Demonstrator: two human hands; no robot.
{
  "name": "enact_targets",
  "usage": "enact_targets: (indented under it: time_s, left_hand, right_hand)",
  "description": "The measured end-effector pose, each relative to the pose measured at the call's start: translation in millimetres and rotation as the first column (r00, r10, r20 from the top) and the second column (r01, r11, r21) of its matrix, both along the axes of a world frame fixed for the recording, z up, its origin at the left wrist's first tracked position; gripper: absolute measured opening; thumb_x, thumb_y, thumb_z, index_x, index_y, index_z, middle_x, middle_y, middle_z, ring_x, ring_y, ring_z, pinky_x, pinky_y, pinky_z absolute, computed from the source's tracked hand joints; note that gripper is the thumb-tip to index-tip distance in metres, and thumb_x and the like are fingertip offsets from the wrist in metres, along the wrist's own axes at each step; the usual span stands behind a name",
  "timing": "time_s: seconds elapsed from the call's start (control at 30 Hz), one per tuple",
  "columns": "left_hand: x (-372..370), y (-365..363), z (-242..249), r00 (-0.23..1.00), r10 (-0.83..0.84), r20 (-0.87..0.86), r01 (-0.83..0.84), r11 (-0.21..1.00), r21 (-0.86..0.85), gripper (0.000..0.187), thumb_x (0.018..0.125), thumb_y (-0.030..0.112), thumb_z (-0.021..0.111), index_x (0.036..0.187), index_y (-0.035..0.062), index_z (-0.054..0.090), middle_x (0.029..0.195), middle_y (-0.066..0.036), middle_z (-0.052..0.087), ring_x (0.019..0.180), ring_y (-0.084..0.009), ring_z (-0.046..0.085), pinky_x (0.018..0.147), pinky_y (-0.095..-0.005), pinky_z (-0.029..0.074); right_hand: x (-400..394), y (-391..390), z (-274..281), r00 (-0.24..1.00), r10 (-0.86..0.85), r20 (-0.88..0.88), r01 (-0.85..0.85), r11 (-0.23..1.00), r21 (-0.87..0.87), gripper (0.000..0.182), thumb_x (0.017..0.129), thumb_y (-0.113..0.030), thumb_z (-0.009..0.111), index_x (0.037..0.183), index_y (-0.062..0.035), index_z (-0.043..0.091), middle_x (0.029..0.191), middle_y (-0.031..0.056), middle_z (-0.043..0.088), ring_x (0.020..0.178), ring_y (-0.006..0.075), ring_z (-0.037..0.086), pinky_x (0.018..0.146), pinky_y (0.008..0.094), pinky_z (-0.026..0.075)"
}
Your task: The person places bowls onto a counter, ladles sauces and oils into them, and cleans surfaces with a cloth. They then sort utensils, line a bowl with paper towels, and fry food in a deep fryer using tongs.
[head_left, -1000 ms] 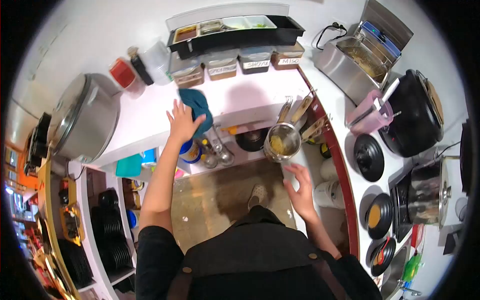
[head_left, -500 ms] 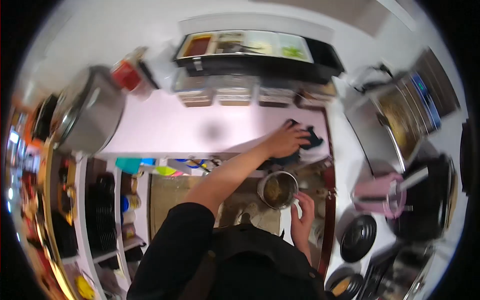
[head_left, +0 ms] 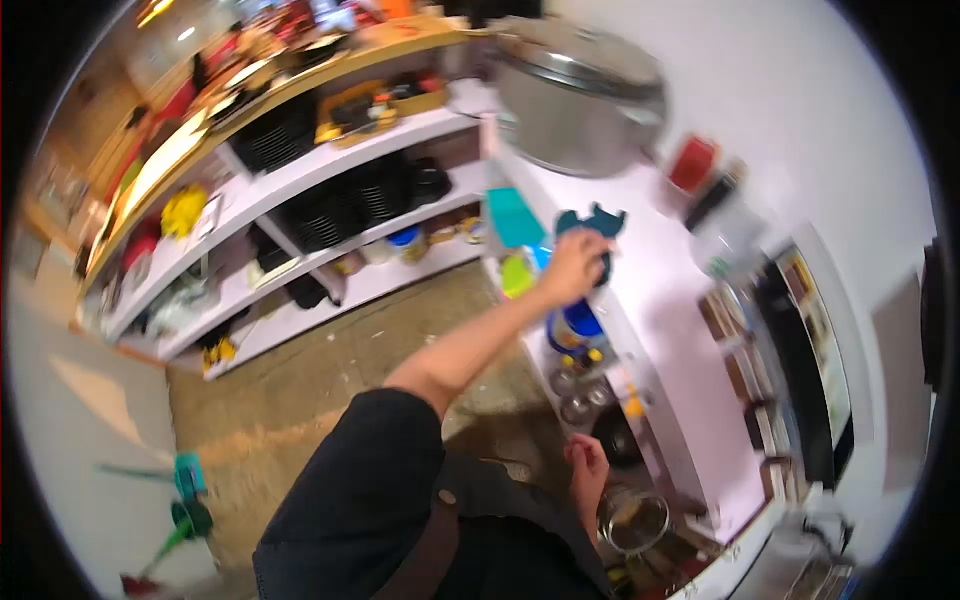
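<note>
My left hand (head_left: pixel 580 262) presses a dark teal cloth (head_left: pixel 604 222) onto the far end of the pale pinkish counter (head_left: pixel 680 330), its fingers bunched round the fabric. Closer to my body, my right hand (head_left: pixel 587 465) hangs with its fingers curled in and nothing visible in them. Beside it is a round metal pot (head_left: pixel 638 522) with something brownish inside, lower than the counter top. Motion blur softens the cloth's edges.
Behind the cloth stands a big lidded steel pot (head_left: pixel 580 100). A red-topped container (head_left: pixel 692 163) is by the wall, with a topping rack (head_left: pixel 800 350) along the right. Shelves (head_left: pixel 330 240) with black dishes line the left. Glass jars (head_left: pixel 577 408) sit below the counter.
My view has swung left towards the shelves. My left hand has moved the cloth from the counter's right end to its left end. My right hand has left the pot's rim and curled its fingers.
</note>
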State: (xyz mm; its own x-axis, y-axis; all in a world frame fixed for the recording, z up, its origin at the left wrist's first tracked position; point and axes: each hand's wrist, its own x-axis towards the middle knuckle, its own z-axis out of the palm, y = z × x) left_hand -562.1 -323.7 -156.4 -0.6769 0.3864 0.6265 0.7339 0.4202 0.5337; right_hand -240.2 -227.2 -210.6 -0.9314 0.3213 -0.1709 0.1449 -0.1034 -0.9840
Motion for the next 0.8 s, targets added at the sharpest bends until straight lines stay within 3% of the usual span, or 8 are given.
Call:
enact_targets:
  time_s: [0.07,0.23,0.3,0.37,0.43,0.47,0.6,0.8]
  left_hand:
    - [50,-61,-23,0.98,-0.134,0.147,0.089,0.957,0.275,0.031,0.076,0.009,0.053,0.106,0.0037,0.055,0.105,-0.015,0.054,0.103,-0.0305,0.049,0.091,-0.0401,0.039]
    - [191,-317,-130,0.788,-0.133,0.601,0.126,0.991,0.053,0.02,0.081,0.015,0.053,0.097,0.0068,0.061,0.095,-0.015,0.062,0.091,-0.0293,0.057,0.079,-0.0421,0.044]
    - [257,-439,-132,0.273,0.237,0.932,-0.059,0.972,-0.229,0.04,0.086,0.032,0.05,0.118,0.0095,0.055,0.124,-0.016,0.051,0.114,-0.0339,0.047,0.095,-0.0423,0.038]
    - [346,-577,-263,0.559,0.405,0.723,0.284,0.726,-0.626,0.039,0.09,0.032,0.042,0.117,0.0077,0.057,0.124,-0.017,0.051,0.115,-0.0355,0.046,0.096,-0.043,0.037]
    - [446,-654,-273,0.162,0.52,0.839,-0.035,0.853,-0.522,0.036,0.089,0.026,0.041,0.112,0.003,0.057,0.121,-0.02,0.052,0.112,-0.0384,0.046,0.093,-0.0446,0.038]
    - [498,-683,-313,0.188,0.501,0.845,0.029,0.857,-0.514,0.036,0.089,0.026,0.041,0.109,0.0004,0.057,0.116,-0.022,0.053,0.107,-0.0398,0.048,0.089,-0.0451,0.039]
    - [614,-651,-256,-0.289,0.299,0.91,-0.487,0.773,-0.408,0.035,0.082,0.022,0.046,0.107,0.0013,0.058,0.111,-0.023,0.055,0.1,-0.0393,0.053,0.084,-0.0452,0.042]
    - [629,-599,-232,-0.504,-0.123,0.855,-0.784,0.48,-0.393,0.035,0.083,0.023,0.047,0.109,0.0008,0.057,0.107,-0.024,0.056,0.098,-0.0391,0.054,0.084,-0.0444,0.043]
  right_hand:
    - [-51,-39,-2,0.988,0.157,0.005,-0.157,0.987,0.022,0.017,0.089,-0.01,0.052,0.101,0.0005,0.058,0.088,0.0032,0.059,0.078,0.0098,0.054,0.07,0.0242,0.044]
    - [-132,-180,-21,0.829,0.557,0.051,-0.552,0.801,0.232,0.017,0.087,-0.009,0.054,0.101,-0.0007,0.058,0.087,0.0036,0.06,0.076,0.0113,0.055,0.071,0.024,0.045]
    - [-149,-223,-66,0.726,0.683,0.084,-0.652,0.644,0.4,0.017,0.086,-0.007,0.054,0.1,0.0015,0.059,0.088,0.0057,0.06,0.081,0.0154,0.056,0.076,0.0275,0.045]
    - [-151,-252,-124,0.667,0.685,0.294,-0.742,0.574,0.347,0.023,0.082,-0.013,0.058,0.102,-0.0009,0.06,0.095,0.0072,0.062,0.092,0.0191,0.058,0.082,0.0294,0.045]
    - [-158,-282,-160,0.573,0.648,0.502,-0.818,0.493,0.297,0.023,0.082,-0.014,0.057,0.102,-0.0014,0.06,0.095,0.0071,0.061,0.091,0.0193,0.057,0.081,0.0297,0.045]
    - [-163,-299,-175,0.517,0.62,0.591,-0.85,0.454,0.267,0.023,0.082,-0.014,0.057,0.102,-0.0017,0.06,0.095,0.007,0.061,0.091,0.0193,0.057,0.081,0.0298,0.045]
    - [-184,-365,-191,0.326,0.534,0.78,-0.937,0.289,0.195,0.024,0.081,-0.015,0.056,0.102,-0.0028,0.059,0.094,0.0068,0.06,0.089,0.0196,0.057,0.081,0.0304,0.045]
    - [-225,-471,-200,0.178,0.463,0.868,-0.983,0.123,0.136,0.025,0.081,-0.016,0.054,0.103,-0.0044,0.058,0.094,0.0065,0.059,0.087,0.0199,0.056,0.08,0.0312,0.045]
